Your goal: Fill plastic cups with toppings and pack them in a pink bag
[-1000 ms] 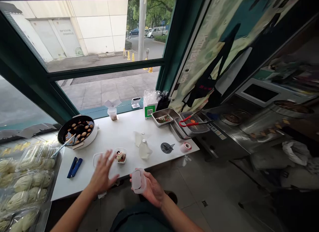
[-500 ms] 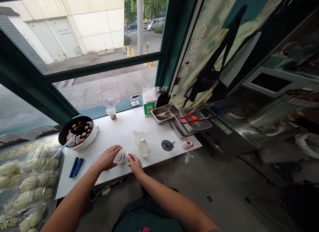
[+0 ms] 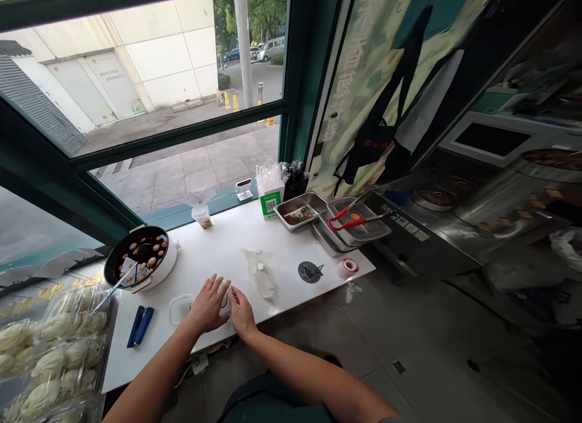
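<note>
My left hand (image 3: 208,303) and my right hand (image 3: 240,312) close from both sides on a small clear plastic container of food (image 3: 226,300) near the front edge of the white counter (image 3: 227,253). Only a sliver of the container shows between my palms. An empty clear container (image 3: 180,308) lies just left of my left hand. A white squeeze bottle (image 3: 264,280) stands just right of my right hand.
A round pan of browned balls (image 3: 140,259) with a spoon sits at the back left; a blue stapler (image 3: 140,326) lies at the front left. Packed buns (image 3: 45,356) fill the left. Steel trays with red tongs (image 3: 352,217), a tape roll (image 3: 349,267) and a QR sign (image 3: 271,203) stand right.
A second ago my right hand held a clear lid in the air and my left hand hovered open. Both hands have since come down onto the food container on the counter.
</note>
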The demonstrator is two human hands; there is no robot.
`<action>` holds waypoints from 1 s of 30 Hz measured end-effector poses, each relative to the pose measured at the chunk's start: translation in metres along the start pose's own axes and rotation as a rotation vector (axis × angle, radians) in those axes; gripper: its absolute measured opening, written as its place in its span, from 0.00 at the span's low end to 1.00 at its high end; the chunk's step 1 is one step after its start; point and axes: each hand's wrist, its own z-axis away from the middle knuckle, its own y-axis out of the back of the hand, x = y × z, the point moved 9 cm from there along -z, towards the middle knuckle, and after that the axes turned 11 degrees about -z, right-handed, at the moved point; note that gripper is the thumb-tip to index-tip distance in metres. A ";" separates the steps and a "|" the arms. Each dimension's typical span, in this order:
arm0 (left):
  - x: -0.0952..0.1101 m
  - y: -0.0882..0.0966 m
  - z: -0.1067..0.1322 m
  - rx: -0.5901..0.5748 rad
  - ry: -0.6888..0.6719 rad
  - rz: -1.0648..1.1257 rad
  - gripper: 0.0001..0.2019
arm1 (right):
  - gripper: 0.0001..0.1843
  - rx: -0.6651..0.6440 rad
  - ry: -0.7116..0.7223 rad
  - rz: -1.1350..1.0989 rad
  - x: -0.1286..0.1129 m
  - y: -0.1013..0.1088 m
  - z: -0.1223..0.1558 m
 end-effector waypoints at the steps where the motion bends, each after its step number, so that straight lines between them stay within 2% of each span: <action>1: 0.003 -0.001 0.001 0.061 0.048 -0.020 0.45 | 0.29 0.001 0.013 0.007 0.001 -0.001 0.001; 4: 0.006 -0.003 0.006 0.228 0.193 -0.041 0.31 | 0.28 -0.010 0.049 0.023 0.002 -0.004 -0.001; 7: 0.001 -0.002 0.002 0.309 0.290 -0.009 0.24 | 0.27 -0.010 0.058 0.036 -0.001 -0.006 -0.013; 10: -0.007 0.010 -0.012 0.328 0.313 0.006 0.24 | 0.26 -0.008 0.068 0.069 -0.015 -0.010 -0.031; 13: -0.011 0.023 -0.014 0.292 0.254 -0.049 0.33 | 0.28 0.015 0.170 0.140 -0.046 -0.015 -0.037; 15: -0.019 0.024 0.007 0.280 0.262 -0.119 0.42 | 0.29 -0.057 0.349 0.295 -0.071 -0.029 -0.027; 17: -0.039 0.013 0.045 0.288 0.392 -0.183 0.48 | 0.33 -0.249 0.530 0.510 -0.082 -0.053 -0.009; 19: -0.063 -0.009 0.087 0.274 0.603 -0.206 0.49 | 0.43 -0.443 0.614 0.687 -0.073 -0.072 0.003; 21: -0.077 -0.027 0.108 0.265 0.714 -0.154 0.45 | 0.48 -0.524 0.627 0.809 -0.058 -0.080 0.002; 23: -0.082 -0.026 0.100 0.289 0.722 -0.073 0.40 | 0.45 -0.525 0.634 0.900 -0.052 -0.084 -0.012; 27: -0.100 0.013 0.048 0.287 0.704 0.108 0.41 | 0.36 -0.497 0.610 0.953 -0.065 -0.105 -0.046; 29: -0.115 0.022 0.049 0.317 0.771 0.143 0.44 | 0.34 -0.441 0.581 0.911 -0.072 -0.117 -0.048; 30: -0.119 0.017 0.063 0.348 0.824 0.163 0.43 | 0.34 -0.397 0.581 0.867 -0.072 -0.120 -0.041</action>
